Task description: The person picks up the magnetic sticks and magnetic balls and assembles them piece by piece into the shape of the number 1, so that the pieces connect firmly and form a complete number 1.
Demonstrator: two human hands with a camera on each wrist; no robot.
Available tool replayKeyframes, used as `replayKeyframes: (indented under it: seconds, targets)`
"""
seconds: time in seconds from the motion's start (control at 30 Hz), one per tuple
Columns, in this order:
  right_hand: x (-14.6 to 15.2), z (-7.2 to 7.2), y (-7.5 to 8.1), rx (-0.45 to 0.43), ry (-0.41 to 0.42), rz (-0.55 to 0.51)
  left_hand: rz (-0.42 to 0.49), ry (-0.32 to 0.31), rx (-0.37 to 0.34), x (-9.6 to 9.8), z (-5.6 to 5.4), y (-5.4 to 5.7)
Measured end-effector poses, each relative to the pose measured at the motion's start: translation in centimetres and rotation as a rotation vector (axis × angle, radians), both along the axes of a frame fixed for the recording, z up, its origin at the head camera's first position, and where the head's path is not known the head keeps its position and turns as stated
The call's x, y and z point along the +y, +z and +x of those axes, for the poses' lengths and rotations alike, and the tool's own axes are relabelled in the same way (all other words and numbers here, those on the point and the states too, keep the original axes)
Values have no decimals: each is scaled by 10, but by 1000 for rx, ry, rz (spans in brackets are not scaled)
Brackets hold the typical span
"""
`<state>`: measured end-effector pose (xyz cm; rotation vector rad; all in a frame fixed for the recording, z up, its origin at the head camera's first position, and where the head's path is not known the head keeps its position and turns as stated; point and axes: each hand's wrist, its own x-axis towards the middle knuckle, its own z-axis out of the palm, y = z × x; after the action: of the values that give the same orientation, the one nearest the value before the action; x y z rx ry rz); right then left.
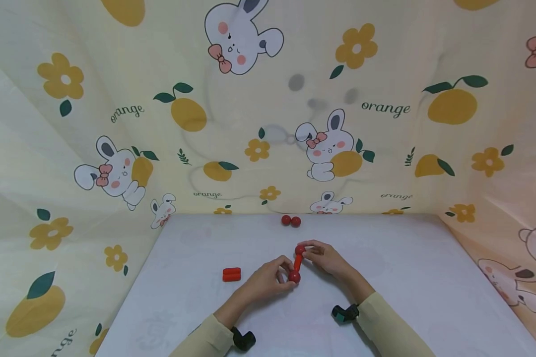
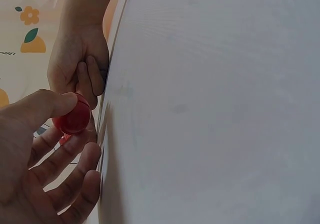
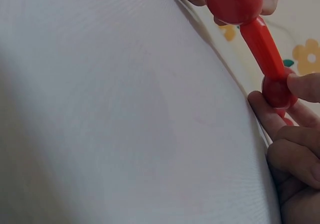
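Observation:
An orange-red rod joins two red balls in a dumbbell shape, held above the white table. My left hand pinches the nearer ball between thumb and fingers; that ball also shows in the left wrist view. At the far end, my right hand pinches the other ball with thumb and fingertips. In the right wrist view the rod runs straight between both balls, its ends meeting them. How deep the rod sits in either ball is hidden.
Two more orange-red rods lie side by side on the white table, left of my left hand. A pair of loose red balls rests near the table's back edge. Printed cloth hangs behind and along both sides.

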<state>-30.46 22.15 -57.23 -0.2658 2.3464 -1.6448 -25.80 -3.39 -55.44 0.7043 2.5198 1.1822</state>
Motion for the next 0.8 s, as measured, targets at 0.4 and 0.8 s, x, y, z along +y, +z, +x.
replayKeyframes:
  seconds: [0.4, 0.8]
  targets:
    - [0, -3, 0, -15, -50, 5, 77, 4, -44, 2, -4, 0]
    - [-4, 1, 2, 8, -98, 17, 111, 29, -63, -2, -10, -2]
